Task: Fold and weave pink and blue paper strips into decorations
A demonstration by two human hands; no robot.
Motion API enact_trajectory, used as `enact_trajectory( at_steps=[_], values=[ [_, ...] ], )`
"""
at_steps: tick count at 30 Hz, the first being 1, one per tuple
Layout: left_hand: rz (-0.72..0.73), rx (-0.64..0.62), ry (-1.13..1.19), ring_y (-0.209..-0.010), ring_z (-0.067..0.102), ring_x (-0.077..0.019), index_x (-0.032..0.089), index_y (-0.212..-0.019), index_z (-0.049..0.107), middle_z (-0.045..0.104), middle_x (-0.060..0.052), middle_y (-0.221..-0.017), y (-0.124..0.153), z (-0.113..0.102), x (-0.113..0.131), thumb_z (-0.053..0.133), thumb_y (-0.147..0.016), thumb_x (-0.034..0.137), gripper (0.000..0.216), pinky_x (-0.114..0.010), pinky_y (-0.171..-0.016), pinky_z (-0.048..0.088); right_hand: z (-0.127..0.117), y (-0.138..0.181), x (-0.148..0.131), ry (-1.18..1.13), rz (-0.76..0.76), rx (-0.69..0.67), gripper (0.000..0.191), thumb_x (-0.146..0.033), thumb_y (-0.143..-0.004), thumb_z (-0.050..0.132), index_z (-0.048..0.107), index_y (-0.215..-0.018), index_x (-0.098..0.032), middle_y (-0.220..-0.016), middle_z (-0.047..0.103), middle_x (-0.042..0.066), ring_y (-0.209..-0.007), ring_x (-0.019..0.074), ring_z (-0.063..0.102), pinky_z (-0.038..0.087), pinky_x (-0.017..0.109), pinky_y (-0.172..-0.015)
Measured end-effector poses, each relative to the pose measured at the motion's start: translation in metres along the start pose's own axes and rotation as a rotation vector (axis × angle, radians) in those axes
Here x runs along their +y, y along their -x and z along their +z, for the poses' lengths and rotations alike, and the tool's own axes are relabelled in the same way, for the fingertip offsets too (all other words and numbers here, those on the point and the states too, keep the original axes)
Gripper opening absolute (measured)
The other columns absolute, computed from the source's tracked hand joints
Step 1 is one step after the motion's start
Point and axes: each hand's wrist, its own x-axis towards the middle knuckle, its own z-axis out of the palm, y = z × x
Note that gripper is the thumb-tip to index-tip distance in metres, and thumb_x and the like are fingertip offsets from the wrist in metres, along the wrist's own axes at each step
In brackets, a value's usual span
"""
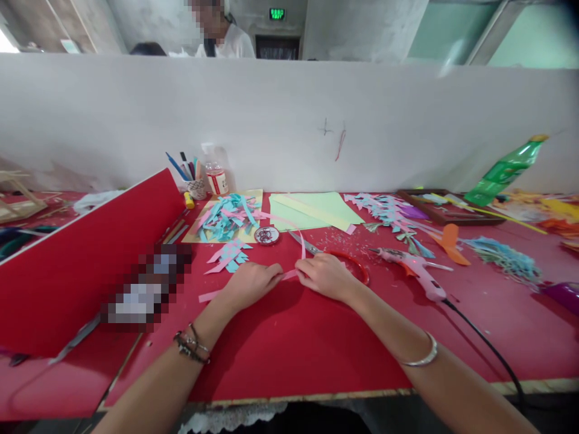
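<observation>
My left hand (256, 283) and my right hand (326, 276) pinch a pink paper strip (290, 275) between them, just above the red tabletop. One end of the strip rises in a curve past my right fingers; a pink piece also shows beside my left wrist. Red-handled scissors (362, 269) lie beyond my right hand, which partly hides them. Past my left hand lies a small group of folded pink and blue paper pieces (230, 255). Behind it is a heap of blue and pink paper strips (228, 218), near a round badge-like disc (266, 235).
A pink glue gun (418, 271) with a black cord lies to the right. Green paper sheets (316, 208) and a pink-blue paper chain (384, 208) lie farther back. A red board (90, 259) stands left. A green bottle (504, 172) leans at the right; a person (230, 39) is beyond the partition.
</observation>
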Motion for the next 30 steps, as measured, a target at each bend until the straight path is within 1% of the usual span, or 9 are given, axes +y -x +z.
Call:
enact_trajectory(
  at_steps=[4,11,18,24,27,30],
  values=[
    [-0.001,-0.009,0.005,-0.053,0.057,-0.016,0.017,-0.085,0.054,0.06,-0.004,-0.059,-0.001,-0.003,0.001,0.027,-0.086,0.033,0.032,-0.021,-0.047,0.034,-0.003,0.001,0.001,-0.003,0.0,-0.017,0.019,-0.021,-0.082,0.036,0.054,-0.077,-0.017,-0.071,0.064,0.003,-0.06,0.0125,0.052,0.029,0.025,-0.059],
    [-0.013,-0.011,0.044,-0.053,0.057,-0.0157,0.016,-0.082,0.054,0.06,-0.006,-0.06,-0.005,-0.006,0.008,0.024,-0.087,0.035,0.036,-0.022,-0.049,0.035,0.0,0.004,0.006,0.006,-0.001,-0.029,0.019,-0.022,-0.082,0.036,0.054,-0.078,-0.017,-0.072,0.063,0.004,-0.061,0.0136,0.052,0.029,0.026,-0.059],
    [0.012,-0.024,-0.005,-0.054,0.057,-0.0164,0.017,-0.083,0.054,0.06,-0.005,-0.06,-0.005,-0.006,0.01,0.026,-0.086,0.032,0.033,-0.022,-0.047,0.032,-0.003,0.005,0.005,-0.027,0.006,-0.039,0.017,-0.02,-0.08,0.037,0.053,-0.075,-0.017,-0.069,0.062,0.003,-0.061,0.0142,0.05,0.028,0.026,-0.06],
    [0.004,0.005,0.086,-0.054,0.056,-0.0152,0.016,-0.08,0.053,0.059,-0.004,-0.059,0.0,-0.009,0.011,0.027,-0.086,0.035,0.033,-0.022,-0.047,0.033,-0.003,0.003,-0.003,-0.183,-0.064,0.028,0.016,-0.02,-0.079,0.038,0.053,-0.075,-0.017,-0.069,0.06,0.003,-0.062,0.0122,0.048,0.03,0.025,-0.067],
    [0.019,0.023,0.092,-0.054,0.056,-0.0153,0.017,-0.08,0.053,0.059,-0.003,-0.06,0.002,-0.007,0.01,0.028,-0.085,0.035,0.031,-0.022,-0.046,0.032,-0.002,0.001,-0.01,-0.174,-0.089,0.065,0.017,-0.018,-0.078,0.037,0.053,-0.072,-0.016,-0.066,0.06,0.003,-0.06,0.0118,0.048,0.029,0.024,-0.067],
    [0.04,0.041,0.079,-0.052,0.056,-0.0154,0.017,-0.08,0.053,0.059,-0.003,-0.059,0.002,-0.004,0.011,0.032,-0.084,0.033,0.027,-0.022,-0.045,0.03,-0.002,0.001,-0.017,-0.133,-0.073,0.096,0.018,-0.019,-0.077,0.038,0.052,-0.066,-0.016,-0.06,0.058,0.002,-0.054,0.0111,0.045,0.028,0.024,-0.064]
  ],
)
